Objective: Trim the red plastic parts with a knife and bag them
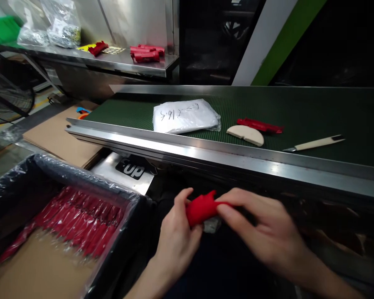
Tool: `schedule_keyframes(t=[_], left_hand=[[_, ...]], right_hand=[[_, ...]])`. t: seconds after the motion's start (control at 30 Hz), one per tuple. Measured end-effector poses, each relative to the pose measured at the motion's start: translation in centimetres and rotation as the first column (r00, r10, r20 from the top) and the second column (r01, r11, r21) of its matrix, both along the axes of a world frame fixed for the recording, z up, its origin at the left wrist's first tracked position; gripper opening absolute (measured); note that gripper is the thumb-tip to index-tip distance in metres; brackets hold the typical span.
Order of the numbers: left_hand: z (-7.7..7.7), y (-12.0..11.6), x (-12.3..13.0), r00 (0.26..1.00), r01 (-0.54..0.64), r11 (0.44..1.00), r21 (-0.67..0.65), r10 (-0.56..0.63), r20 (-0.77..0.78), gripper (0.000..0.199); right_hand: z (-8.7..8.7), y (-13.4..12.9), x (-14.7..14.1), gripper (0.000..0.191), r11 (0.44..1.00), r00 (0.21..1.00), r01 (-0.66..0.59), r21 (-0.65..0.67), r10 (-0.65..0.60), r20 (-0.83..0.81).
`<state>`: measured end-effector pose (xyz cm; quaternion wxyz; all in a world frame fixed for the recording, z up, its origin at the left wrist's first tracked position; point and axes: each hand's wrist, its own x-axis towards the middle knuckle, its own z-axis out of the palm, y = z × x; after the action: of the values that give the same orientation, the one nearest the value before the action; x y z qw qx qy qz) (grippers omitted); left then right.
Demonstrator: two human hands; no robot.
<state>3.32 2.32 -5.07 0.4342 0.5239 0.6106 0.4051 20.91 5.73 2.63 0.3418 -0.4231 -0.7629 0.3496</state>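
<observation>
Both my hands hold one small red plastic part low in front of me, below the conveyor's steel rim. My left hand pinches its left end with thumb and fingers. My right hand grips its right end, fingers curled over it. A bit of clear wrapping shows under the part. A lined cardboard box at my lower left holds several bagged red parts in rows.
The green conveyor belt carries a white plastic bag, a cream half-round piece, a red part and a cream-handled knife. A steel shelf at back left bears more red parts and bags. Flat cardboard lies left.
</observation>
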Motion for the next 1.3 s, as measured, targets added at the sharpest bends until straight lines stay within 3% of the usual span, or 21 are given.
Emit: schedule_keyframes(t=[0.1, 0.17, 0.23, 0.43, 0.53, 0.7, 0.87, 1.0, 1.1, 1.17, 1.23, 1.3], left_hand=[[-0.3, 1.5, -1.1, 0.983, -0.086, 0.991, -0.102, 0.101, 0.151, 0.025], [-0.1, 2.3, -1.7, 0.972, -0.117, 0.982, -0.148, 0.144, 0.186, 0.014], [0.4, 2.7, -2.0, 0.963, -0.128, 0.975, -0.183, 0.166, 0.210, 0.020], [1.6, 2.3, -1.3, 0.960, -0.085, 0.978, -0.188, 0.131, 0.247, 0.024], [1.3, 1.9, -1.1, 0.968, -0.072, 0.987, -0.146, 0.104, 0.227, 0.022], [0.8, 1.4, -1.5, 0.984, -0.051, 0.997, -0.063, 0.061, 0.170, 0.014], [-0.1, 1.2, -1.4, 0.989, -0.054, 0.999, -0.005, 0.054, 0.141, 0.015], [-0.8, 0.7, -1.1, 0.994, -0.058, 0.998, 0.015, 0.056, 0.098, 0.015], [-1.0, 0.1, -0.6, 0.994, -0.073, 0.996, 0.041, 0.070, 0.085, 0.013], [-1.1, -0.5, -0.1, 0.994, -0.064, 0.996, 0.061, 0.058, 0.097, 0.012], [-1.4, -1.1, 0.6, 0.993, -0.045, 0.997, 0.067, 0.038, 0.110, 0.011], [-1.7, -1.5, 1.1, 0.993, -0.040, 0.997, 0.063, 0.032, 0.115, 0.012]], right_hand=[[-0.3, -1.4, 1.9, 0.016, 0.954, 0.978, 0.185, 0.237, -0.203, 0.052], [-0.6, -2.3, 2.6, 0.018, 0.903, 0.977, 0.125, 0.411, -0.185, 0.110], [-0.9, -2.9, 2.8, 0.019, 0.859, 0.972, 0.044, 0.509, -0.154, 0.175], [-1.5, -2.9, 2.4, 0.018, 0.760, 0.947, -0.150, 0.633, -0.074, 0.313], [-2.1, -3.0, 2.8, 0.021, 0.735, 0.934, -0.180, 0.654, -0.082, 0.349], [-3.0, -3.3, 3.3, 0.029, 0.755, 0.892, -0.260, 0.602, -0.050, 0.449], [-2.7, -2.3, 2.7, 0.033, 0.790, 0.862, -0.385, 0.477, 0.124, 0.491], [-3.5, -1.9, 2.5, 0.034, 0.801, 0.832, -0.391, 0.453, 0.097, 0.547], [-4.6, -2.4, 1.9, 0.026, 0.818, 0.904, -0.248, 0.518, 0.003, 0.428], [-5.2, -3.0, 1.2, 0.023, 0.844, 0.965, -0.029, 0.536, -0.117, 0.236], [-5.8, -3.6, 0.3, 0.020, 0.877, 0.961, 0.220, 0.428, -0.269, 0.057], [-6.3, -4.1, -0.4, 0.018, 0.890, 0.926, 0.372, 0.264, -0.376, -0.036]])
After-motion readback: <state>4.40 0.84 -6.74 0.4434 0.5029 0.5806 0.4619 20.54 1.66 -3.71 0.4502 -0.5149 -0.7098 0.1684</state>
